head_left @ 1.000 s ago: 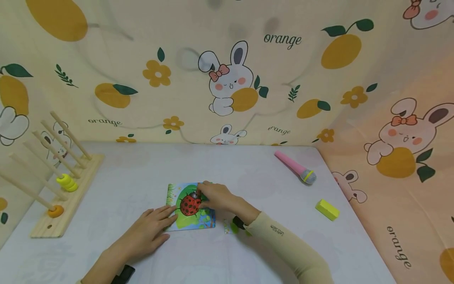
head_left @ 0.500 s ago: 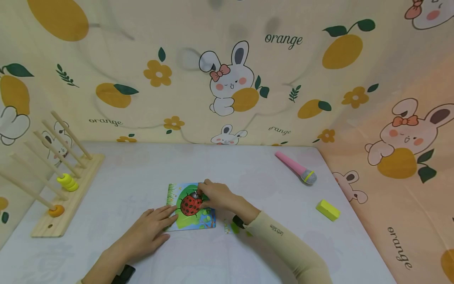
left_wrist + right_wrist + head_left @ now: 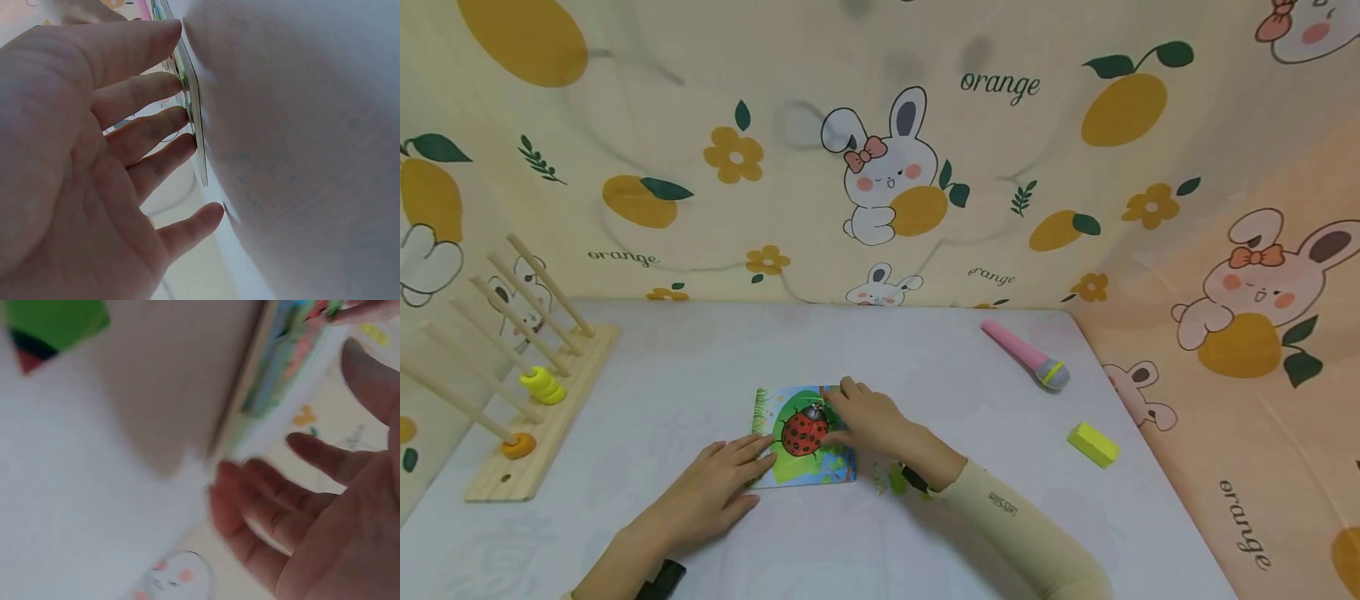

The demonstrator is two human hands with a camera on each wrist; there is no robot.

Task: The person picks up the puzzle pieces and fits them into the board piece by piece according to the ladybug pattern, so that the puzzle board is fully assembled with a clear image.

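Observation:
A square ladybug jigsaw puzzle (image 3: 803,435) lies flat on the white table, its thin pale edge visible in the left wrist view. My left hand (image 3: 718,483) rests at its left side, with straight, spread fingertips (image 3: 178,115) touching the board. Over the upper right corner is my right hand (image 3: 876,425), thumb and fingers apart and nothing between them in the right wrist view. Below my right wrist lie small loose puzzle pieces (image 3: 897,480), partly hidden by the wrist strap; a green piece (image 3: 59,325) with a red tip shows in the right wrist view.
On the left stands a wooden peg rack (image 3: 561,417) with yellow beads (image 3: 542,385) and an orange bead (image 3: 518,446). A pink toy microphone (image 3: 1026,354) lies at the back right, with a yellow-green block (image 3: 1093,444) nearer. Printed cloth (image 3: 685,100) hangs behind the table.
My right hand has drawn slightly right, its fingers coming off the puzzle's upper right part, where a brown branch now shows. The left hand has stayed in place.

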